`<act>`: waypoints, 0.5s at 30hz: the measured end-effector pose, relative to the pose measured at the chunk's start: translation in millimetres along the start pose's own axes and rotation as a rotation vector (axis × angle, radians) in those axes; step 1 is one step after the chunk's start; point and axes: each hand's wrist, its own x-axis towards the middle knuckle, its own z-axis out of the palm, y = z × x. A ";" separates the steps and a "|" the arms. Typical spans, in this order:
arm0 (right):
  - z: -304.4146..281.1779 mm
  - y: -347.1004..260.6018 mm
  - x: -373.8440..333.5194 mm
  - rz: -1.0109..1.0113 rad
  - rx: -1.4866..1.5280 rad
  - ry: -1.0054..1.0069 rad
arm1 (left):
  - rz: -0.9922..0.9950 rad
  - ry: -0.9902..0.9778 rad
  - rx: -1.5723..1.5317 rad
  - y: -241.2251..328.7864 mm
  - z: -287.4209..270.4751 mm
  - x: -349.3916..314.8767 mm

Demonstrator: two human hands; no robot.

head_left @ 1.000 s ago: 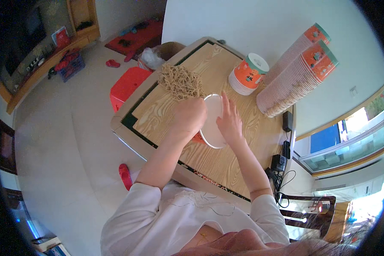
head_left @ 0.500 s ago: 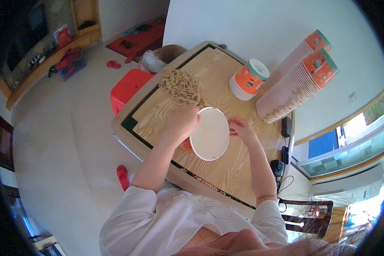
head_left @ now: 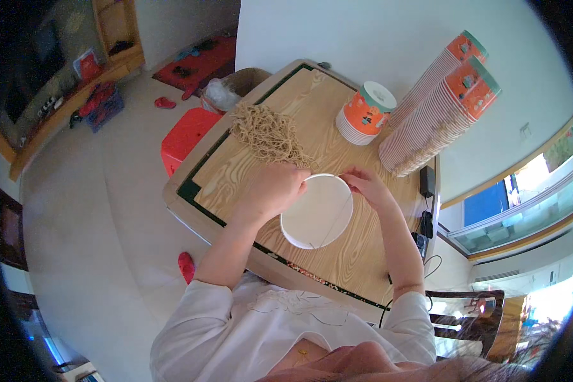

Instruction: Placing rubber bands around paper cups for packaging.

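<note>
A paper bucket (head_left: 317, 213) with a white inside sits before me on the table, its round mouth facing up toward me. My left hand (head_left: 279, 189) is closed at the far left of its rim, with the thumb side against the edge. At the far right of the rim, my right hand (head_left: 363, 186) pinches a thin tan cord close to the edge. A fine strand crosses the bucket's mouth down to the near rim. Just beyond my left hand lies a tangled heap of tan cord (head_left: 270, 135). The left fingertips are mostly hidden.
A short stack of orange-and-green paper buckets (head_left: 366, 114) stands behind on the wooden table (head_left: 299, 95). Tall leaning stacks of buckets (head_left: 436, 114) rise at the back right by the wall. Black adapters (head_left: 426, 181) hang along the right edge. A red stool (head_left: 188, 137) is at the left.
The bucket has turned and shifted slightly right and nearer. My right hand has moved from the rim's right side to its far side, closer to my left hand.
</note>
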 end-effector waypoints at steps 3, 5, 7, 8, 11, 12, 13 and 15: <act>-1.9 -1.9 2.2 -0.025 -0.169 -0.047 | 0.039 0.047 -0.002 8.2 0.4 -0.5; -1.7 -5.5 1.1 0.004 -0.205 -0.076 | -0.019 0.027 -0.006 8.6 1.1 0.3; -9.1 -6.8 -1.9 0.062 -0.213 -0.095 | -0.093 0.128 -0.004 4.1 3.6 2.1; -10.4 -8.2 -4.5 0.120 -0.223 -0.114 | -0.091 0.124 -0.004 3.2 2.3 2.0; -8.5 -14.9 -13.9 0.167 -0.116 -0.119 | -0.171 0.135 -0.064 2.1 -2.9 0.9; -8.1 -15.8 -16.1 0.166 -0.114 -0.118 | -0.164 0.152 -0.040 1.8 -3.9 0.9; -7.5 -15.8 -18.7 0.159 -0.094 -0.143 | -0.158 0.168 -0.018 1.3 -4.5 0.9; -6.5 -13.9 -21.6 0.149 -0.076 -0.171 | -0.160 0.208 0.018 -5.7 2.4 1.1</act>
